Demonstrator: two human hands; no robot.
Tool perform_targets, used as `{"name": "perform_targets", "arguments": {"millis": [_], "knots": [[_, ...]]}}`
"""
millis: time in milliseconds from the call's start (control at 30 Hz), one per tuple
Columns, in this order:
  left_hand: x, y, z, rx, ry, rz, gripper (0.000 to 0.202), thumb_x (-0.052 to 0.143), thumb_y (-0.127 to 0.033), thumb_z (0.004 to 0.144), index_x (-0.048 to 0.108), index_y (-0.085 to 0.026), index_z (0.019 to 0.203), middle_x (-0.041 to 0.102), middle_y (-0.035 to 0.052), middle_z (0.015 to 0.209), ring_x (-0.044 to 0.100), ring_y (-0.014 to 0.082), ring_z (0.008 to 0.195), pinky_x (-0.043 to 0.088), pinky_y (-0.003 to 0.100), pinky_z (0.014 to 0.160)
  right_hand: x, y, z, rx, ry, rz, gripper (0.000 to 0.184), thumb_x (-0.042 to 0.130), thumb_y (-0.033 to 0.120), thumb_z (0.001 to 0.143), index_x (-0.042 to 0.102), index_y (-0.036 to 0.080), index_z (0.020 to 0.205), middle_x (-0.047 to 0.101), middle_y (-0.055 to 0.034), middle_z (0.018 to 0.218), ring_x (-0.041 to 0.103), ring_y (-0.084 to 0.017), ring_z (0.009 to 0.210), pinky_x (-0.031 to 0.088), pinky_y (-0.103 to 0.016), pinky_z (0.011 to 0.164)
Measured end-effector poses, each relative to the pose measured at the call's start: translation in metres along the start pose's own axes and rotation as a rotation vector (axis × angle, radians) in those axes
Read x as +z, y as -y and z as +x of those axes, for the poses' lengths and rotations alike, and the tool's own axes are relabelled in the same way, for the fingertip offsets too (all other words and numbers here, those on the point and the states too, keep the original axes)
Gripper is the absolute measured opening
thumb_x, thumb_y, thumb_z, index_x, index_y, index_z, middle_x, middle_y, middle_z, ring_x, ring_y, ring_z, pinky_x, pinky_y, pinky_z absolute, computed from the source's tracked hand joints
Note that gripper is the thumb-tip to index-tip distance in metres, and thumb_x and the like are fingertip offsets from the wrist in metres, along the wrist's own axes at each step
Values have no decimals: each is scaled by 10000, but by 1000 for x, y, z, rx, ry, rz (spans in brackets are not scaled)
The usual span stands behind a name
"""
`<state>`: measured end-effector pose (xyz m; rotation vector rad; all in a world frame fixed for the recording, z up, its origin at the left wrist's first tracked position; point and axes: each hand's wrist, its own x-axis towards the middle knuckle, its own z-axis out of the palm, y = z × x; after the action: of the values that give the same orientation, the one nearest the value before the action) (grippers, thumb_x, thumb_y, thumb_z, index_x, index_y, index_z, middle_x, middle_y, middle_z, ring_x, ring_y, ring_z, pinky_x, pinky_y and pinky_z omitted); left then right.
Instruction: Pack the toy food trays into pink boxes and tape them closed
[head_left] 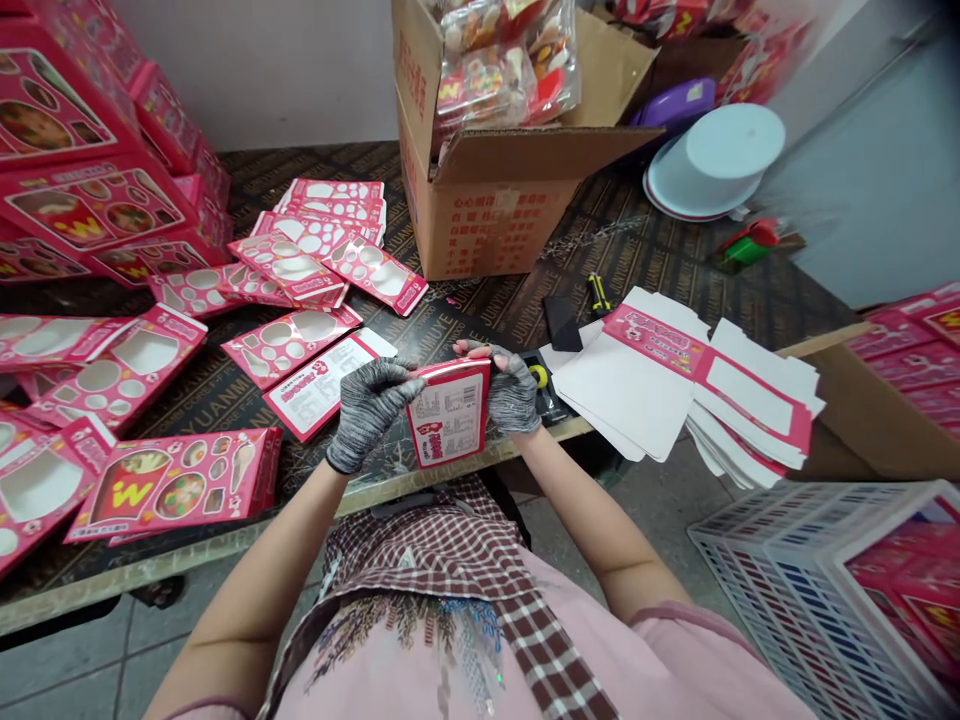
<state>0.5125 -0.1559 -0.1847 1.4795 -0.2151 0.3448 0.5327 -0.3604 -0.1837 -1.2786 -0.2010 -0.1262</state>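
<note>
Before the carton (487, 200), left hand (367, 405) and right hand (514, 390) each clasp a side of the box (450, 415), seemingly mid-fold, which calls for square, even pressure.

Single head-worn view, looking forward and steeply down over wearer's chest; desk (465, 310) edge close, cardboard carton (480, 210) far at 12 o'clock.

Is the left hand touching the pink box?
Touching. The head view shows the gloved left hand clasping the left edge of the pink box, no gap; the right hand holds the other side.
</note>
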Motion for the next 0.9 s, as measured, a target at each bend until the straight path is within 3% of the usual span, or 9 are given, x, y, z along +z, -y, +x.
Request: {"name": "perform_targets", "arguments": {"millis": [133, 267, 367, 467, 567, 700, 767, 800, 900], "knots": [[-7, -2, 9, -40, 48, 125, 267, 869, -364, 606, 789, -183, 786, 783, 56, 790, 703, 194, 707, 563, 325, 698, -6, 7, -5, -147, -37, -356, 216, 745, 447, 772, 764, 236, 812, 781, -54, 994, 709, -250, 1004, 524, -412, 968], [-8, -5, 18, -65, 73, 200, 242, 841, -369, 643, 779, -167, 761, 766, 55, 727, 683, 189, 647, 548, 314, 636, -8, 20, 3, -149, -6, -493, 164, 753, 386, 772, 784, 226, 785, 785, -38, 871, 721, -225, 860, 550, -376, 856], [-8, -7, 12, 87, 97, 295, 160, 772, -334, 728, 759, -175, 740, 760, 50, 737, 686, 183, 665, 561, 315, 662, -11, 28, 12, -105, 39, -507, 190, 772, 398, 762, 791, 209, 771, 787, -39, 834, 728, -226, 824, 562, -367, 807], [-12, -10, -1, 258, 166, 381, 126, 720, -315, 813, 757, -195, 814, 781, 54, 887, 722, 186, 799, 593, 328, 775, -19, 32, 15, -94, 142, -524, 218, 790, 422, 764, 802, 205, 785, 797, -53, 860, 744, -240, 858, 575, -377, 818], [-11, -13, -10, 369, 207, 496, 110, 667, -284, 877, 733, -199, 856, 773, 62, 988, 729, 183, 901, 597, 320, 836, -26, 35, 8, -165, 269, -566, 262, 773, 469, 798, 816, 216, 853, 802, -76, 970, 750, -252, 938, 581, -405, 883], [6, -18, -4, 499, 339, 770, 156, 624, -223, 875, 716, -182, 994, 751, 89, 1009, 715, 220, 923, 591, 341, 819, -36, 41, -9, -319, 361, -655, 295, 730, 481, 852, 808, 249, 1017, 759, -91, 1193, 703, -255, 1128, 534, -434, 1026], [16, -20, 2, 543, 398, 874, 307, 554, -151, 874, 698, -190, 1143, 746, 89, 1019, 712, 224, 907, 585, 341, 808, -50, 42, -19, -372, 273, -706, 352, 717, 491, 861, 779, 262, 1121, 714, -87, 1295, 652, -259, 1225, 489, -438, 1088], [19, -21, 4, 560, 402, 904, 376, 518, -123, 873, 684, -197, 1201, 743, 88, 1023, 711, 224, 896, 581, 336, 796, -61, 42, -25, -382, 165, -731, 376, 701, 494, 871, 761, 263, 1161, 700, -85, 1318, 635, -259, 1246, 474, -437, 1102], [23, -19, 6, 615, 364, 920, 482, 476, -108, 864, 656, -203, 1301, 729, 110, 1083, 704, 246, 916, 568, 338, 768, -110, 35, -42, -332, -293, -824, 322, 649, 457, 892, 757, 231, 1094, 728, -100, 1211, 656, -263, 1156, 477, -457, 1073]]}}
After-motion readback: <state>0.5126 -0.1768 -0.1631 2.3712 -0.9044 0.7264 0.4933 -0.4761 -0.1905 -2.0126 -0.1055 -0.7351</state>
